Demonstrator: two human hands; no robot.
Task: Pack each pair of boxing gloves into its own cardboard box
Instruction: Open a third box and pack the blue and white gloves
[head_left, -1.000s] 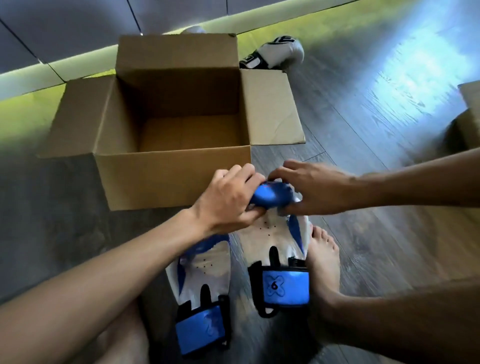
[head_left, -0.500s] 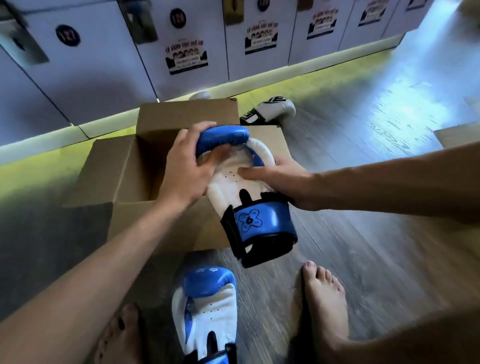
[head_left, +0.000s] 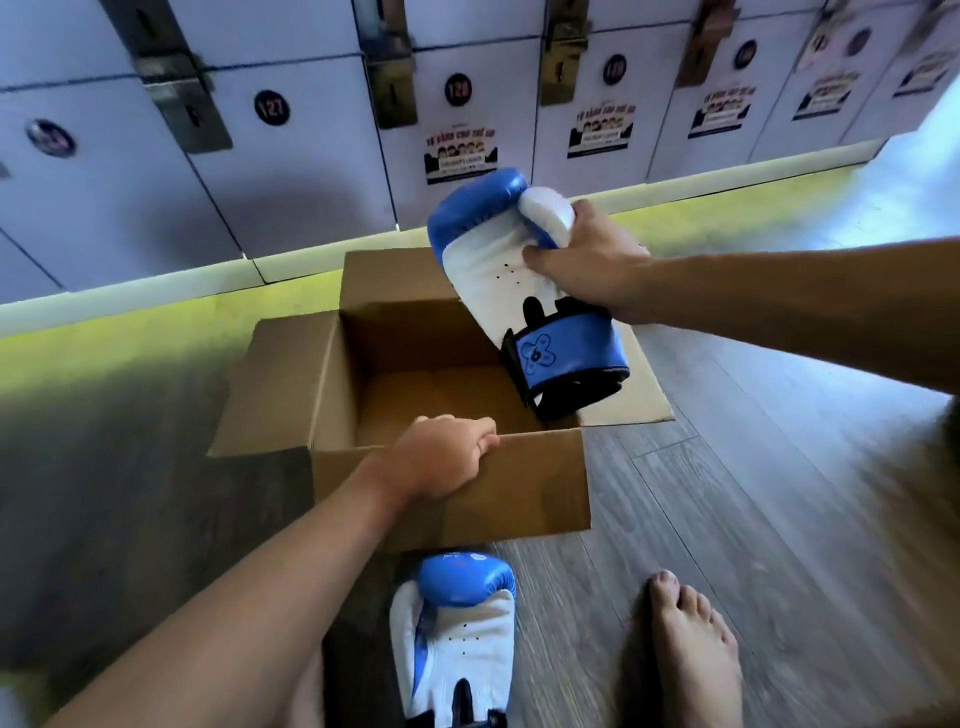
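Holding a blue and white boxing glove (head_left: 488, 249) up over the open cardboard box (head_left: 452, 488) with the right hand (head_left: 587, 265), fingers curling round the white thumb part and pressing into the white palm side. Carrying it tilted, the padded blue end pointing up toward the lockers (head_left: 311, 156), the blue cuff with the black edge pointing down over the right rear part of the box opening. Not possible to tell whether the cuff is already passing below the rim; not touching the bottom of the box.

Gripping the top edge of the near wall of the box with the left hand (head_left: 441, 457), fingers hooking over the edge to the inside, thumb not showing. Working with the two hands well apart, each one clamped on its own thing.

Seeing the box standing on the dark wooden floor (head_left: 779, 493), side flaps lying spread outward, rear flap standing up, only bare cardboard showing inside.

Seeing the second glove (head_left: 457, 644) of the same colours lying on the floor just in front of the near wall, white palm side up, blue padded end toward the box, between the left forearm and a bare foot (head_left: 691, 654).
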